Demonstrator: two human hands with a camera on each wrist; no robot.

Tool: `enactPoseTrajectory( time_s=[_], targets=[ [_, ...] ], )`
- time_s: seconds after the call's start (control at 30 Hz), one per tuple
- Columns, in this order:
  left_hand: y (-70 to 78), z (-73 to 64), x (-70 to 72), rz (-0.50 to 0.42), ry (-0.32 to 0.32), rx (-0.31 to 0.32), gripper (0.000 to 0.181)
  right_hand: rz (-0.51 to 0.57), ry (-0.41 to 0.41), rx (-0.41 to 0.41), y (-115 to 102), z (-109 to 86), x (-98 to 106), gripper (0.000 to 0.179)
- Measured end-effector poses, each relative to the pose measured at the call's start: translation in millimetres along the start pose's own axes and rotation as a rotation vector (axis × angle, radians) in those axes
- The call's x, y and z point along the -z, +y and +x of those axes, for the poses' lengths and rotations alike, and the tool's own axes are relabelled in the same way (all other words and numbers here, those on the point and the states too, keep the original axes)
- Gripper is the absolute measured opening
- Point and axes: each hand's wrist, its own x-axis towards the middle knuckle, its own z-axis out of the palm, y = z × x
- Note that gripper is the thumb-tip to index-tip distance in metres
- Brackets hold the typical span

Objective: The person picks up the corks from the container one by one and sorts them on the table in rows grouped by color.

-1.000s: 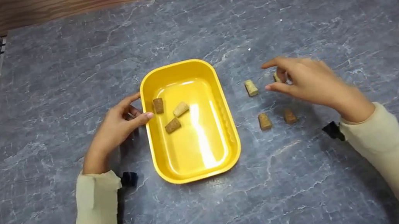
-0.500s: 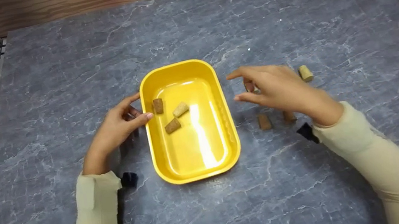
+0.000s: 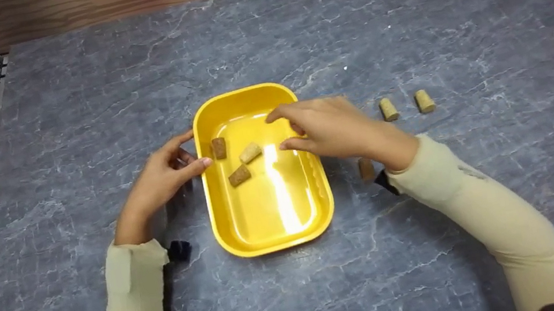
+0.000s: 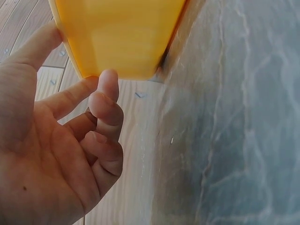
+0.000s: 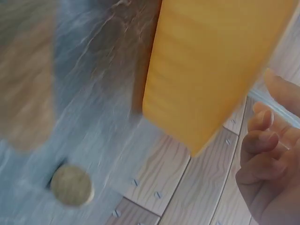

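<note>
A yellow plastic tray (image 3: 326, 213) stands on the table in the head view, with several corks about. My left hand (image 3: 158, 180) holds its left wall, the thumb over the rim and the index finger outside. Inside the tray lie a dark cork (image 3: 219, 148), a pale cork (image 3: 250, 152) and a brown cork (image 3: 239, 175). My right hand (image 3: 335, 125) hovers over the right rim, thumb and index finger apart, with nothing visible between them. In the right wrist view its other fingers (image 5: 260, 150) are loosely bent. Two pale corks, one nearer (image 3: 388, 109) and one farther right (image 3: 424, 101), stand beyond it.
A brown cork (image 3: 366, 169) shows partly below my right wrist. A blurred cork (image 5: 71, 185) appears low in the right wrist view. The grey marbled table (image 3: 195, 308) is bordered by wood-patterned panels (image 3: 99, 7) at the back and sides.
My right hand has moved left from the corks on the table to above the tray, uncovering the two pale corks at the right. My left hand and the tray have stayed put.
</note>
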Motion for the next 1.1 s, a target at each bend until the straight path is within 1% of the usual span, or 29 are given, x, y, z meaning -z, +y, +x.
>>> enactPoseTrajectory(
  time_s=[0.3, 0.53, 0.67, 0.9, 0.97, 1.1],
  targets=[
    [1.3, 0.4, 0.1, -0.016, -0.007, 0.012, 0.067, 0.023, -0.060, 0.009, -13, 25.2, -20, 0.043],
    [1.8, -0.3, 1.2, 0.004, -0.005, -0.003, 0.066, -0.008, -0.118, 0.033, -17, 39.6, -32, 0.044],
    [1.0, -1.6, 2.4, 0.009, 0.003, -0.011, 0.065, -0.019, -0.151, 0.039, -18, 45.3, -34, 0.045],
    [-2.1, -2.5, 0.5, -0.003, 0.003, -0.017, 0.064, -0.038, -0.258, 0.040, -19, 52.6, -40, 0.045],
    [-2.3, -2.1, 0.1, -0.006, 0.001, -0.016, 0.064, -0.046, -0.271, 0.048, -20, 53.8, -41, 0.044],
    [-0.9, -0.3, -0.1, -0.013, 0.000, -0.018, 0.064, -0.054, -0.272, 0.064, -21, 55.0, -44, 0.041]
  ],
)
